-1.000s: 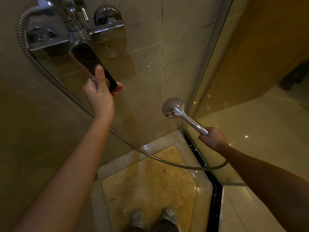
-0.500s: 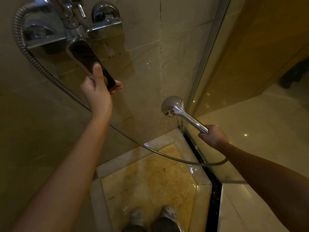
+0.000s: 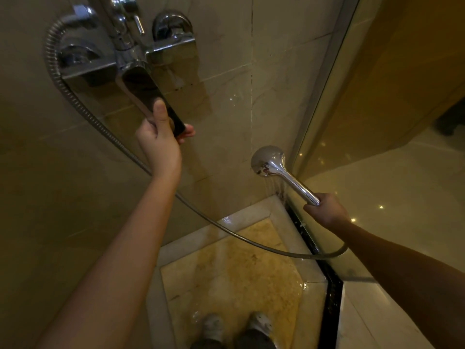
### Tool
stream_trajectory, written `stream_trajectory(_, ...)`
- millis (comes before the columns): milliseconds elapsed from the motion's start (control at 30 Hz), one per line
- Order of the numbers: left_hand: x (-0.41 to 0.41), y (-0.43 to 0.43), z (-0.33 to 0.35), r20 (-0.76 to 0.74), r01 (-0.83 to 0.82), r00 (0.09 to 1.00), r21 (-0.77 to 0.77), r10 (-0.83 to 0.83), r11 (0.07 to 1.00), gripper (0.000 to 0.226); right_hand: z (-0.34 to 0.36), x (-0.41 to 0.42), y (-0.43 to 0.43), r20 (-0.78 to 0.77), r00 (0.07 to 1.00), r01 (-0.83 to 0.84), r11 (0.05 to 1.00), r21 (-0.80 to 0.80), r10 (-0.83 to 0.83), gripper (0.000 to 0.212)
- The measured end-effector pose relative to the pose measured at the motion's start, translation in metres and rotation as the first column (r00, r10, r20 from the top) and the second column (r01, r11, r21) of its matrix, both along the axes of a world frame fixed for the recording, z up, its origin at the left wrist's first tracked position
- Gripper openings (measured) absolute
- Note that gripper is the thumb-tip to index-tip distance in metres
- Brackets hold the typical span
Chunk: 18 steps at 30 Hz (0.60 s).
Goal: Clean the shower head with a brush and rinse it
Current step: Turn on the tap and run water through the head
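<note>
A chrome shower head [image 3: 268,159] points face down toward the corner of the stall, and thin streams of water fall from it. My right hand [image 3: 327,211] grips its handle low on the right. My left hand [image 3: 159,142] is closed around the end of the long flat mixer lever [image 3: 148,96], thumb on top. The lever sticks out from the chrome mixer tap [image 3: 130,56] on the tiled wall. A ribbed metal hose [image 3: 83,107] loops from the tap down to the handle. No brush is in sight.
A glass panel with a metal frame [image 3: 324,79] closes the stall on the right. A black drain channel [image 3: 327,273] runs along the wet yellow stone floor [image 3: 234,278]. My two shoes [image 3: 236,326] stand at the bottom edge.
Water now runs from the shower head, which was dry a second ago. My left hand stays on the lever and my right hand has barely shifted.
</note>
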<state>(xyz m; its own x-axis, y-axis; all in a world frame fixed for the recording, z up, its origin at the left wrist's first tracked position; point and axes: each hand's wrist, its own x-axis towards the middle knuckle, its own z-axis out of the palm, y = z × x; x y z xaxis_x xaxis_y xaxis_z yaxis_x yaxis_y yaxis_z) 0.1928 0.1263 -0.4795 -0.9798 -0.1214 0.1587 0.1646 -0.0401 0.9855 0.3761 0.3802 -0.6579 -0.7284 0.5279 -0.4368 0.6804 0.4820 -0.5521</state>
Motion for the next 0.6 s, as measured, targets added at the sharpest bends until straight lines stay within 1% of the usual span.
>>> stream_trajectory(367,0.001,0.0001,0.0013,-0.016,0.002,1.0,0.001,-0.002,1.0,0.032,-0.0035,-0.0018,-0.0058,0.028,1.0,-0.01,1.0,0.011,0.009,0.009)
stream_trajectory(600,0.003,0.0018,0.0021,0.003,-0.019,1.0,-0.014,0.019,1.0,0.036,-0.0036,-0.002,-0.0017,0.012,1.0,0.01,1.0,-0.015,-0.009,0.004)
